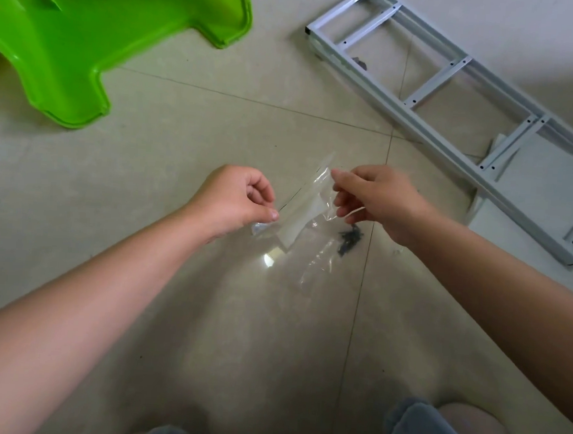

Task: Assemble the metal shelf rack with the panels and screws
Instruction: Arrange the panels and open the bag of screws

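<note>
Fingers of the left hand and right hand pinch a clear screw bag, seemingly to pull it open

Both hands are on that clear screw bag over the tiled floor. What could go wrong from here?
1. The left hand and right hand pinch the clear bag at opposite edges; a sudden tear could scatter the dark screws across the floor.
2. Loose screws may roll under the metal frame or green stool nearby and be hard to find.
</note>
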Motion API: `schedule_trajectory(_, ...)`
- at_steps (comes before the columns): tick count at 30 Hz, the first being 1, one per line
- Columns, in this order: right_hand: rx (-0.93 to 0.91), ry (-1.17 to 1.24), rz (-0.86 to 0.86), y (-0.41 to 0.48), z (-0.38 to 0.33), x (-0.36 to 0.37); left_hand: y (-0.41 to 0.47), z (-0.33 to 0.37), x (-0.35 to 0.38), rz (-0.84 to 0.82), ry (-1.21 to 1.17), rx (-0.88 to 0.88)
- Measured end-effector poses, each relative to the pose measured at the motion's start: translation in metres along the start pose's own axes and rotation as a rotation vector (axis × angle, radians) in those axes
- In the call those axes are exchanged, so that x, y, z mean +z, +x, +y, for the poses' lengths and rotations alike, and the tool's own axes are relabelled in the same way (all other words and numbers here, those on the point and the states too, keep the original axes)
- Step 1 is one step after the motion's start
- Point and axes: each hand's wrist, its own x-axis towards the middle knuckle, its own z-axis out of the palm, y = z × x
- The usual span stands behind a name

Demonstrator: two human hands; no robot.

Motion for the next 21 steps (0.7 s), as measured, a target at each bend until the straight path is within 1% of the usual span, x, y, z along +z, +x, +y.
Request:
schedule_trajectory(2, 0.051, -0.02, -0.083, 0.002, -0.002, 0.004, -0.001, 0.004, 0.001, -0.015, 0.015, 0.015)
schedule_trajectory(4, 0.068, -0.035, -0.13, 0.005, -0.001, 0.009, -0.002, 0.007, 0.003, -0.031, 0.018, 0.029)
schedule_trajectory(9, 0.065, 0.137, -0.173, 0.011, 0.004, 0.013, -0.003, 0.009, 0.004, -0.078, 0.017, 0.022)
schedule_trajectory(11, 0.053, 0.143, -0.173, 0.011, 0.007, 0.012, -0.004, 0.008, 0.004, -0.087, -0.019, -0.002)
schedule_trajectory(13, 0.039, 0.146, -0.165, 0.009, 0.009, 0.01, -0.005, 0.007, 0.004, -0.059, -0.143, -0.047)
schedule_trajectory(15, 0.028, 0.16, -0.152, 0.006, 0.011, 0.008, -0.005, 0.007, 0.006, -0.035, -0.346, -0.143)
schedule_trajectory(16, 0.018, 0.152, -0.145, 0.005, 0.012, 0.008, -0.005, 0.008, 0.008, -0.034, -0.407, -0.19)
schedule_trajectory(17, 0.003, 0.136, -0.137, 0.004, 0.012, 0.009, -0.006, 0.008, 0.01, -0.042, -0.404, -0.218)
schedule_trajectory(18, -0.01, 0.118, -0.131, 0.003, 0.012, 0.011, -0.007, 0.008, 0.013, -0.055, -0.334, -0.223)
schedule_trajectory(21, -0.023, 0.106, -0.15, 0.0, 0.009, 0.018, -0.01, 0.009, 0.022, -0.106, -0.075, -0.112)
